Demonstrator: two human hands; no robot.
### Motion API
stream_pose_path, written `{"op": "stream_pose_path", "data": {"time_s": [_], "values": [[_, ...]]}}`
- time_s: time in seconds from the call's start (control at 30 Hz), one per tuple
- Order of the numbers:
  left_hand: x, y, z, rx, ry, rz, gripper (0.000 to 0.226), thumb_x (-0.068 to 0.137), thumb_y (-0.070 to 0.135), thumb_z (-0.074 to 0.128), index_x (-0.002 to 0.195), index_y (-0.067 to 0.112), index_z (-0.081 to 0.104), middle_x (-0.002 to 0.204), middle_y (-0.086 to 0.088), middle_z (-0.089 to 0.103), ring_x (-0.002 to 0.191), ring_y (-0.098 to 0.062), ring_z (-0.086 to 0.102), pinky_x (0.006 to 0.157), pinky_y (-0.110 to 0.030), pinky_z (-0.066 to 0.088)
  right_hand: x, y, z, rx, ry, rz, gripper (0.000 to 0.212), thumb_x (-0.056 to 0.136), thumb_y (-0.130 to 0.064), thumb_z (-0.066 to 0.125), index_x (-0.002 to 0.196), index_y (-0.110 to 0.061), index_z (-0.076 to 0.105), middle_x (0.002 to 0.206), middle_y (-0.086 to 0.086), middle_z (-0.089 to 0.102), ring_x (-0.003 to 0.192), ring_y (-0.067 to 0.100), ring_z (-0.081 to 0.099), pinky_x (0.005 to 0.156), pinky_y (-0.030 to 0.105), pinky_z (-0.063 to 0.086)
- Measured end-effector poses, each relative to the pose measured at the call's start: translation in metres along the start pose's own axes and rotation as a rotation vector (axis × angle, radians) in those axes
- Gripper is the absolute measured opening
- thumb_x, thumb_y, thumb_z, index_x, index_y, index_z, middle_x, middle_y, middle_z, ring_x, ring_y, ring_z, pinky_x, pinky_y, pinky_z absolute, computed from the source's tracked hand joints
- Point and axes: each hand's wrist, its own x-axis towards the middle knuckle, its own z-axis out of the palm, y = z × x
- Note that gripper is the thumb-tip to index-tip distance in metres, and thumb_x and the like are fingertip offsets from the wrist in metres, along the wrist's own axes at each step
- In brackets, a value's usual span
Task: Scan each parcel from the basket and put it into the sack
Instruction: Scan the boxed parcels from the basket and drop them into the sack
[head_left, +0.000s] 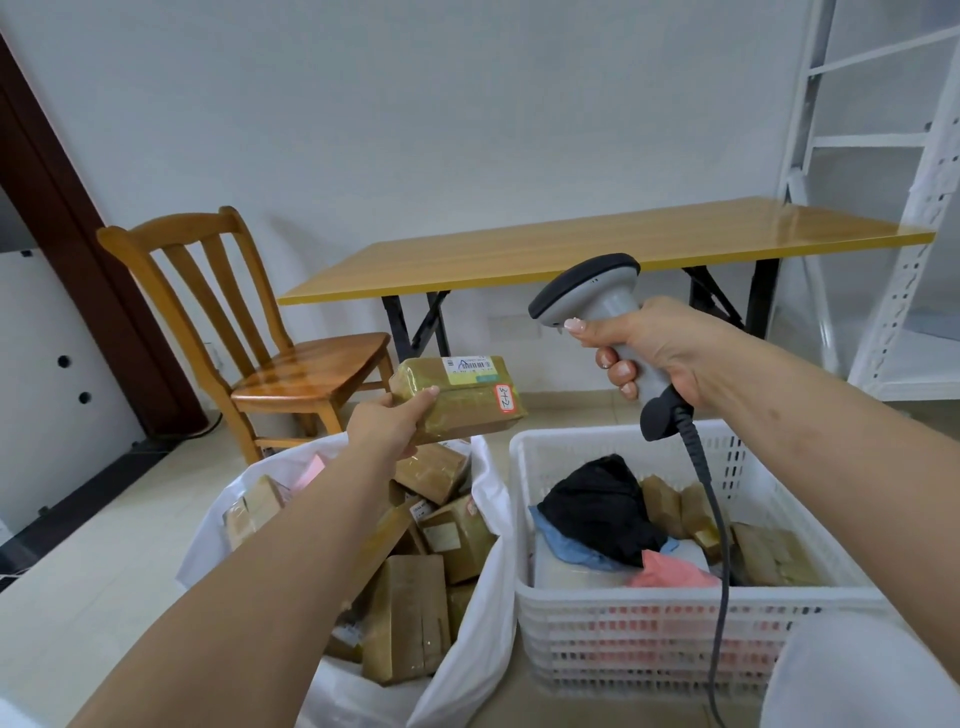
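A pale beige tiled floor (104, 561) carries everything here. On it stand a white perforated plastic basket (675, 629) and, touching its left side, an open white plastic sack (467, 649). Farther back stand a glossy orange-brown wooden chair (291, 374), a folding table with yellow wood-grain top and black legs (597, 249), and white metal shelving (883, 260) at right.

Left hand (387, 421) gripping a taped brown parcel (457, 396) by its near end, label up, held above the sack (467, 639). Right hand (654, 353) wrapped round the scanner (597, 306) handle, head aimed toward the parcel, cable hanging down over the basket (649, 634). Sack just left of the basket, holding brown parcels. Basket holding black, blue and pink bags plus brown parcels. Chair (270, 332) and table (597, 249) beyond the basket.
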Motion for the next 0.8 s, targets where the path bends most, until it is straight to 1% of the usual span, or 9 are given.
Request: {"op": "stream_pose_path", "data": {"time_s": [0.1, 0.17, 0.27, 0.37, 0.43, 0.53, 0.63, 0.73, 0.8], "values": [[0.002, 0.002, -0.014, -0.003, 0.06, 0.015, 0.056, 0.079, 0.049, 0.075, 0.12, 0.013, 0.063, 0.104, -0.006, 0.066, 0.095, -0.025, 0.066, 0.078, -0.038, 0.06, 0.004, 0.001, 0.011, 0.014, -0.006, 0.001, 0.028, 0.084, -0.029, 0.075, 0.087, -0.008, 0.056, 0.058, 0.0, 0.046, 0.04, 0.007, 0.036, 0.037, 0.019, 0.035], [0.008, 0.003, -0.032, -0.009, 0.143, 0.024, 0.06, 0.079, 0.053, 0.074, 0.121, 0.012, 0.061, 0.106, -0.006, 0.064, 0.094, -0.024, 0.065, 0.07, -0.033, 0.059, 0.009, 0.004, 0.024, 0.027, -0.025, 0.016, 0.027, 0.084, -0.028, 0.075, 0.087, -0.009, 0.056, 0.056, 0.0, 0.046, 0.04, 0.007, 0.035, 0.036, 0.018, 0.034], [0.018, -0.003, -0.066, -0.035, 0.287, 0.035, 0.07, 0.077, 0.058, 0.072, 0.127, 0.012, 0.055, 0.112, -0.006, 0.062, 0.098, -0.025, 0.063, 0.066, -0.032, 0.058, 0.02, 0.013, 0.048, 0.037, -0.066, 0.052, 0.025, 0.085, -0.027, 0.075, 0.087, -0.011, 0.055, 0.055, -0.001, 0.046, 0.037, 0.007, 0.034, 0.035, 0.017, 0.033], [0.023, -0.017, -0.1, -0.042, 0.39, 0.061, 0.074, 0.076, 0.059, 0.072, 0.129, 0.014, 0.047, 0.111, -0.002, 0.058, 0.1, -0.024, 0.063, 0.078, -0.04, 0.059, 0.034, 0.026, 0.073, 0.023, -0.099, 0.071, 0.025, 0.086, -0.026, 0.074, 0.087, -0.011, 0.055, 0.056, 0.0, 0.046, 0.037, 0.007, 0.034, 0.034, 0.018, 0.033], [0.027, -0.03, -0.119, -0.004, 0.436, 0.043, 0.086, 0.066, 0.07, 0.07, 0.128, 0.016, 0.045, 0.113, -0.001, 0.06, 0.101, -0.024, 0.064, 0.085, -0.045, 0.058, 0.044, 0.034, 0.089, 0.016, -0.118, 0.09, 0.024, 0.086, -0.026, 0.073, 0.088, -0.01, 0.056, 0.056, 0.001, 0.046, 0.038, 0.007, 0.034, 0.034, 0.019, 0.034], [0.034, -0.053, -0.138, 0.027, 0.444, -0.014, 0.082, 0.064, 0.071, 0.07, 0.121, 0.018, 0.048, 0.11, -0.001, 0.062, 0.096, -0.022, 0.065, 0.084, -0.045, 0.058, 0.06, 0.049, 0.11, -0.018, -0.148, 0.129, 0.026, 0.086, -0.028, 0.074, 0.091, -0.006, 0.06, 0.053, 0.0, 0.047, 0.038, 0.007, 0.035, 0.035, 0.02, 0.035], [0.041, -0.073, -0.144, 0.03, 0.43, -0.059, 0.084, 0.054, 0.08, 0.068, 0.113, 0.02, 0.058, 0.098, 0.001, 0.068, 0.09, -0.02, 0.069, 0.081, -0.042, 0.059, 0.075, 0.064, 0.128, -0.072, -0.158, 0.15, 0.026, 0.085, -0.03, 0.075, 0.088, -0.006, 0.065, 0.054, 0.0, 0.048, 0.038, 0.008, 0.036, 0.037, 0.021, 0.035], [0.048, -0.083, -0.134, 0.06, 0.354, -0.069, 0.063, 0.07, 0.07, 0.071, 0.101, 0.016, 0.063, 0.085, 0.0, 0.069, 0.081, -0.019, 0.07, 0.079, -0.039, 0.06, 0.087, 0.073, 0.137, -0.071, -0.155, 0.171, 0.027, 0.085, -0.029, 0.075, 0.09, -0.004, 0.066, 0.052, -0.001, 0.049, 0.038, 0.008, 0.036, 0.037, 0.022, 0.035], [0.053, -0.088, -0.124, 0.161, 0.272, -0.124, 0.06, 0.074, 0.075, 0.063, 0.088, 0.016, 0.059, 0.085, -0.004, 0.067, 0.084, -0.023, 0.069, 0.084, -0.041, 0.058, 0.093, 0.078, 0.138, -0.071, -0.152, 0.196, 0.027, 0.084, -0.03, 0.075, 0.09, -0.005, 0.065, 0.053, 0.0, 0.05, 0.039, 0.008, 0.037, 0.038, 0.022, 0.036]]}}
